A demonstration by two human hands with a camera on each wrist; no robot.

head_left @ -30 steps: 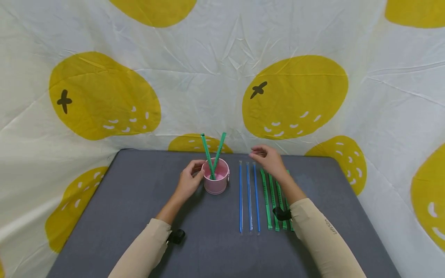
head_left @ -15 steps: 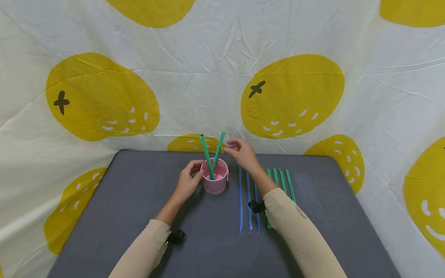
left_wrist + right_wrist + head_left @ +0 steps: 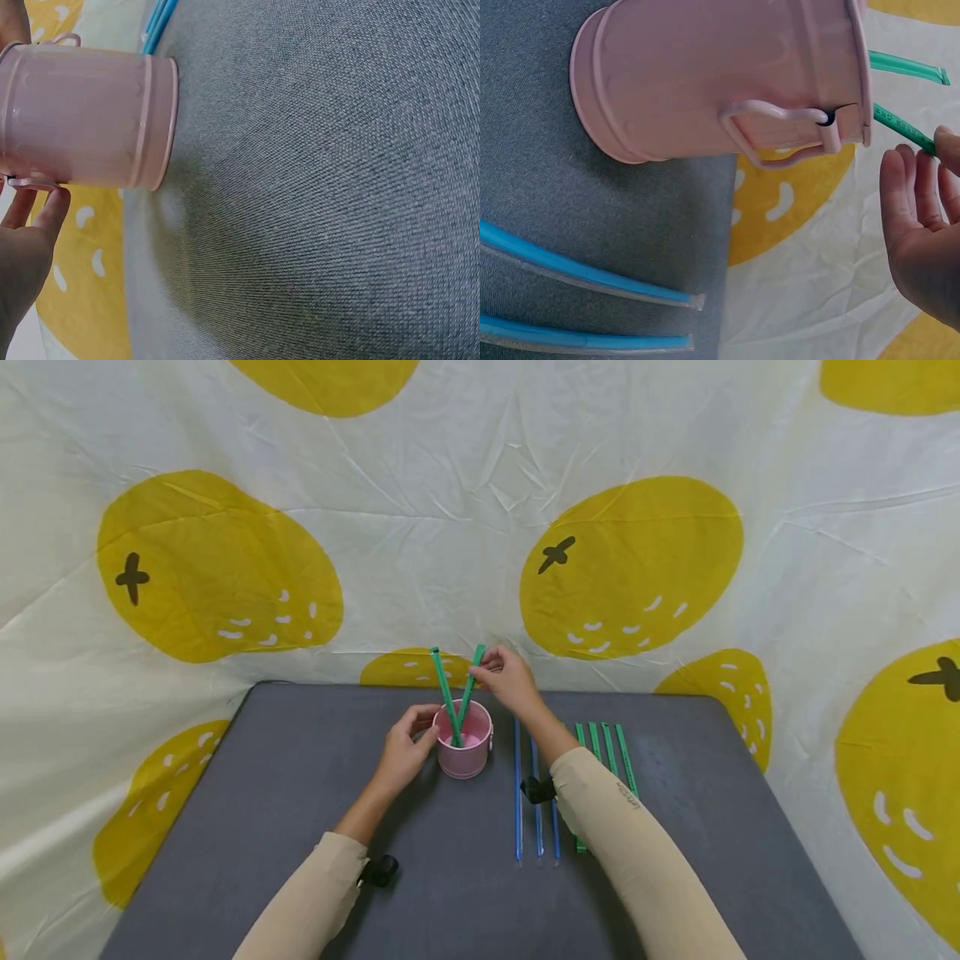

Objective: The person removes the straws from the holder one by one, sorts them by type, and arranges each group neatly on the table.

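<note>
Straws going in: my right hand [image 3: 504, 675] pinches the tilted green wrapped straw [image 3: 470, 688] standing in the small pink metal bucket [image 3: 466, 750], which my left hand [image 3: 406, 752] grips. Next, I'd release cleanly.

pink bucket [image 3: 465, 750] upright on grey mat, two crossed green straws [image 3: 459, 697] inside

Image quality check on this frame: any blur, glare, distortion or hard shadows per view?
Head view: even soft light, no glare, wide-angle bowing toward the edges, the pink bucket and both hands sharp. Left wrist view: the bucket slightly soft up close, grey mat weave crisp, a soft shadow beside the bucket. Right wrist view: the right hand a little soft at the frame edge, blue straws clear.
</note>
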